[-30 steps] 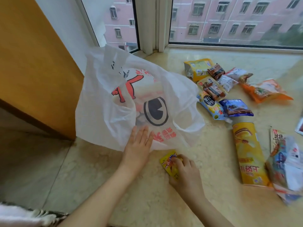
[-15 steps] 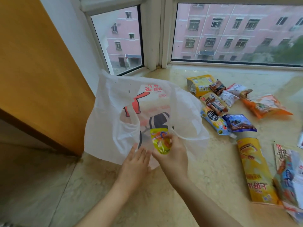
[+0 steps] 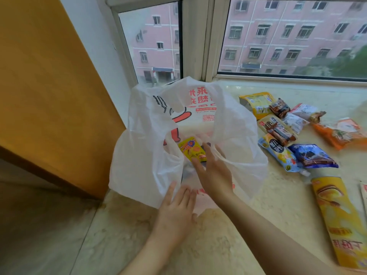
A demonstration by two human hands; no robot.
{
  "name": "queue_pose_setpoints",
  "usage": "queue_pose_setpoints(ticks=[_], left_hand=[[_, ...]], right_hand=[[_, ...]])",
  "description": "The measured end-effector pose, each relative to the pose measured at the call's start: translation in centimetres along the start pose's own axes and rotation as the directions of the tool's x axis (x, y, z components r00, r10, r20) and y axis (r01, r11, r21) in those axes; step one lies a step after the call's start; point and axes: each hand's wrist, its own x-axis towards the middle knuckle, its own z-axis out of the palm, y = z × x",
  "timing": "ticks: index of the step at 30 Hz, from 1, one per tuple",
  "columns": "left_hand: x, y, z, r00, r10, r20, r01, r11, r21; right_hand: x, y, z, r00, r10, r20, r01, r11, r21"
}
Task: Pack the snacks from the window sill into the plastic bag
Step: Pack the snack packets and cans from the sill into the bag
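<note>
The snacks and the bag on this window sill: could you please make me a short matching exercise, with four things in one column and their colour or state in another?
Things:
1. small yellow packet
2. plastic bag
3. chip tube
4. dark blue packet

States:
a. lies flat on the sill, right of a light blue pouch
b. white, its near edge pressed down by the left hand
c. at the bag's mouth, at the fingertips of the right hand
d. yellow, lying on its side at the right

Pairs: 1-c, 2-b, 3-d, 4-a
</note>
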Motion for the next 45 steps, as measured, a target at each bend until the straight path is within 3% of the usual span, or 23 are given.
queue_pose_setpoints(ticks=[9,15,23,25,29,35,40,45], left_hand=[[3.7,3.1,-3.3,0.984,-0.014,-0.177,0.008,0.999,-0.033],[4.6,8.8,-2.9,0.98,0.117,-0.16,-0.135,0.985,-0.111],[9.0,20.9,-2.9,0.983,0.175,-0.048,-0.181,0.94,-0.289],[10.8,23.8,-3.0,0.988,0.151,-0.004,-0.144,0.928,-0.344],[14.1,29.0,-4.0,0.985,0.026,0.17,0.052,0.896,-0.441],[16.8,33.9,-3.2,0.907,-0.096,0.409,0.311,0.809,-0.499],[18.0,36.2,-2.6,0.862,-0.12,0.493,0.417,0.721,-0.553],[19.1,37.2,-2.6,0.825,-0.112,0.554,0.478,0.661,-0.578]], right_hand=[[-9.1,2.5,-5.2,0.993,-0.087,-0.074,0.082,0.994,-0.066],[-13.6,9.5,-10.7,0.982,-0.182,-0.048,0.162,0.947,-0.277],[-16.1,20.1,-19.3,0.992,0.009,-0.13,-0.071,0.874,-0.481],[-16.1,21.8,-21.3,0.987,0.021,-0.156,-0.096,0.864,-0.494],[-15.8,23.7,-24.6,0.973,-0.097,-0.21,-0.018,0.874,-0.486],[-16.3,24.5,-28.5,0.946,-0.18,-0.271,-0.013,0.81,-0.586],[-17.2,27.6,-30.3,0.999,0.004,-0.052,-0.042,0.671,-0.741],[-17.4,32.9,-32.7,0.966,0.202,0.16,-0.003,0.63,-0.777]])
